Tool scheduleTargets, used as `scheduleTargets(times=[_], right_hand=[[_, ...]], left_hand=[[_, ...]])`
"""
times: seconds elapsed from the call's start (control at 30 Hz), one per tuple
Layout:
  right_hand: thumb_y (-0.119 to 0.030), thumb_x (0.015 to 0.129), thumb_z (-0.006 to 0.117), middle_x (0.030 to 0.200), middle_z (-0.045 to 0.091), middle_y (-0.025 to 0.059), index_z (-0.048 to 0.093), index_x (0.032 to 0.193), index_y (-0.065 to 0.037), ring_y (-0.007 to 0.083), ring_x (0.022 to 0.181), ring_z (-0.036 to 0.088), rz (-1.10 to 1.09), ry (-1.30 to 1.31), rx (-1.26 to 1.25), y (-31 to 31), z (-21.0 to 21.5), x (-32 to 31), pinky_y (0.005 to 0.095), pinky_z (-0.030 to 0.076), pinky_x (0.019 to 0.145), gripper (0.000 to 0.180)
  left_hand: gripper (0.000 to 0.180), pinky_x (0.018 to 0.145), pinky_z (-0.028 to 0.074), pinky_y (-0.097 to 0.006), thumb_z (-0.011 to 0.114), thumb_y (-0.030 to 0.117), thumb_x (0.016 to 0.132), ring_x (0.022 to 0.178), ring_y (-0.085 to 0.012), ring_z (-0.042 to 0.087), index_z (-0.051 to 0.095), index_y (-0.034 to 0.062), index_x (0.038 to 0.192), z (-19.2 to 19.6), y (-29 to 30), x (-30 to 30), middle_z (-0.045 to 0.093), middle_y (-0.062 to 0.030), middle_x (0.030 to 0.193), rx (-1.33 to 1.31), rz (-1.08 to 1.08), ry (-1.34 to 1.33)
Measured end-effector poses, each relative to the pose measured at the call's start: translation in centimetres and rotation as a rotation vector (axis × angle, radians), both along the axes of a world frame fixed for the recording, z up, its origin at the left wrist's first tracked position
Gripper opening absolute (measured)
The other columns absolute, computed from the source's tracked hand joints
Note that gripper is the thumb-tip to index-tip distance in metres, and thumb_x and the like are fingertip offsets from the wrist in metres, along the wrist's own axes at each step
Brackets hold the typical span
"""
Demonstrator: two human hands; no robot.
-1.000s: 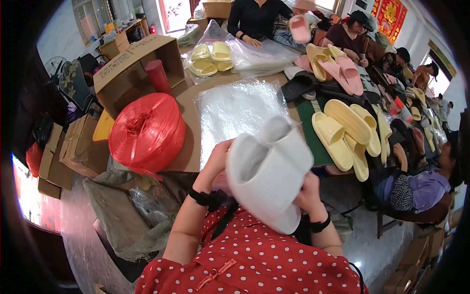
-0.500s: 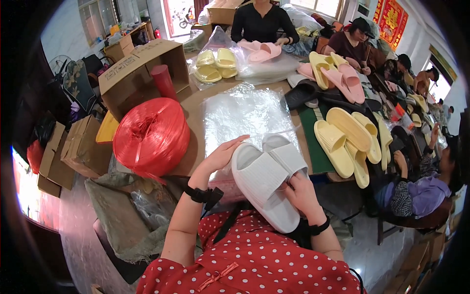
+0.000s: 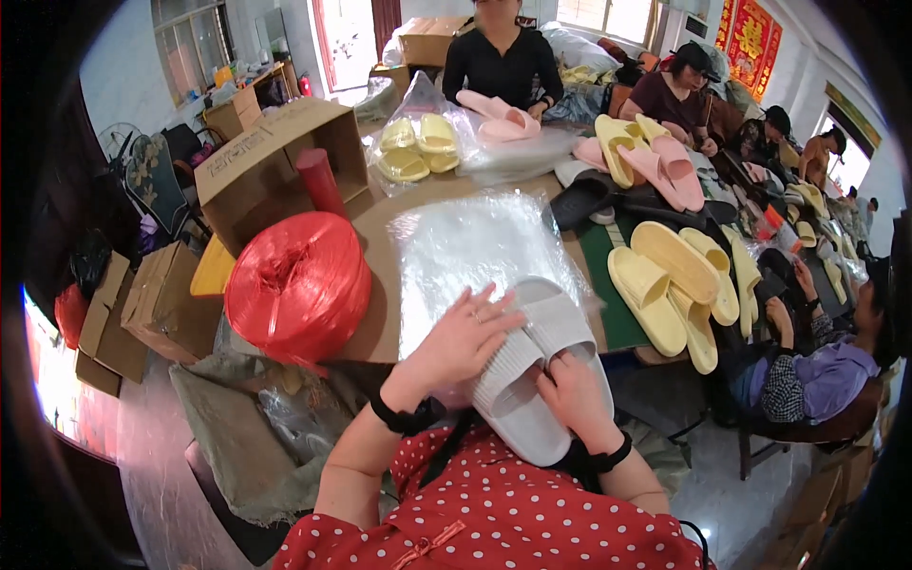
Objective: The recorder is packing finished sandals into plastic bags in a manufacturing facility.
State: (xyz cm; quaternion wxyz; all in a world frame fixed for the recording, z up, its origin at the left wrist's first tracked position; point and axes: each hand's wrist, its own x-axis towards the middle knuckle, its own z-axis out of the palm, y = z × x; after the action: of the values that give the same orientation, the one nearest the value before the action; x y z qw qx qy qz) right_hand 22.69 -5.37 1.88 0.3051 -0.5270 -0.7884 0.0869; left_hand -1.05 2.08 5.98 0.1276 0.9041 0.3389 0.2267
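Two pale grey slide slippers lie partly overlapped at the table's near edge, against my front. My right hand (image 3: 578,394) grips them, its fingers curled in at the strap where they meet; the fingertips are partly hidden. Across the front of the nearer slipper (image 3: 522,423) rests my left hand (image 3: 464,334), fingers stretched and spread, a ring on one of them. The other slipper (image 3: 556,309) sits to the right, its toe pointing away from me. Beneath and beyond them is a stack of clear plastic bags (image 3: 446,252) on the cardboard-covered table.
To the left stand a big roll of red plastic twine (image 3: 299,285), a red cylinder (image 3: 321,182) and an open carton (image 3: 256,157). Yellow slippers (image 3: 670,280) are piled at right, pink ones (image 3: 665,171) beyond. A person in black (image 3: 499,71) stands across the table.
My left hand has moved from the nearer slipper's toe edge onto its top, fingers now spread over it. The slippers have shifted slightly right and turned a little; my right hand keeps its grip.
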Motion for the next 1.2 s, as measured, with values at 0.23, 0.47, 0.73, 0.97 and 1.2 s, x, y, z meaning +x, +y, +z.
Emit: scheduleTargets(times=[0.23,0.47,0.73,0.97,1.2], right_hand=[[-0.016,0.089,0.064,0.101,0.062,0.0215,0.064,0.104,0.001,0.0428,0.086,0.063,-0.064,0.032,-0.054,1.8,-1.8,-1.1,0.0510,0.051,0.071,0.023],[-0.013,0.087,0.063,0.112,0.059,0.0175,0.061,0.116,-0.005,0.0355,0.103,0.060,-0.004,-0.076,0.257,5.6,-5.6,-1.5,0.0446,0.051,0.081,0.031],[-0.025,0.099,0.054,0.105,0.056,0.0248,0.056,0.104,0.003,0.0465,0.092,0.057,-0.190,0.195,-0.005,12.9,-2.3,-7.3,0.0534,0.047,0.079,0.028],[-0.026,0.099,0.056,0.091,0.061,0.0261,0.062,0.090,0.002,0.0452,0.087,0.062,-0.307,0.004,0.117,19.4,-3.8,-10.1,0.0524,0.050,0.082,0.030],[-0.026,0.086,0.071,0.119,0.054,0.0208,0.046,0.137,-0.004,0.0390,0.101,0.060,-0.185,-0.002,0.156,12.8,-3.6,-9.0,0.0459,0.053,0.085,0.061]], left_hand=[[0.046,0.124,0.016,-0.051,0.046,0.021,0.102,0.148,-0.0310,0.031,0.049,0.0180,0.147,-0.2,-1.8,1.7,0.039,-0.0073,0.158,0.031,-0.125,0.024],[0.047,0.124,0.014,-0.052,0.045,0.020,0.101,0.151,-0.0305,0.026,0.048,0.0176,0.148,0.0,-2.5,2.2,0.035,-0.0062,0.160,-0.004,-0.194,0.043],[0.047,0.124,0.014,-0.051,0.045,0.018,0.100,0.149,-0.0311,0.030,0.049,0.0133,0.147,0.3,-3.1,1.7,0.042,-0.0080,0.156,-0.017,-0.309,0.031],[0.042,0.123,0.018,-0.052,0.047,0.014,0.097,0.145,-0.0326,0.038,0.058,0.0108,0.138,0.3,-3.5,-0.5,0.052,-0.0087,0.149,-0.042,-0.159,-0.047],[0.051,0.120,0.026,-0.050,0.060,0.014,0.086,0.144,-0.0401,0.036,0.059,0.0128,0.138,-2.2,-3.8,-3.5,0.046,-0.0150,0.152,0.019,0.088,-0.174]])
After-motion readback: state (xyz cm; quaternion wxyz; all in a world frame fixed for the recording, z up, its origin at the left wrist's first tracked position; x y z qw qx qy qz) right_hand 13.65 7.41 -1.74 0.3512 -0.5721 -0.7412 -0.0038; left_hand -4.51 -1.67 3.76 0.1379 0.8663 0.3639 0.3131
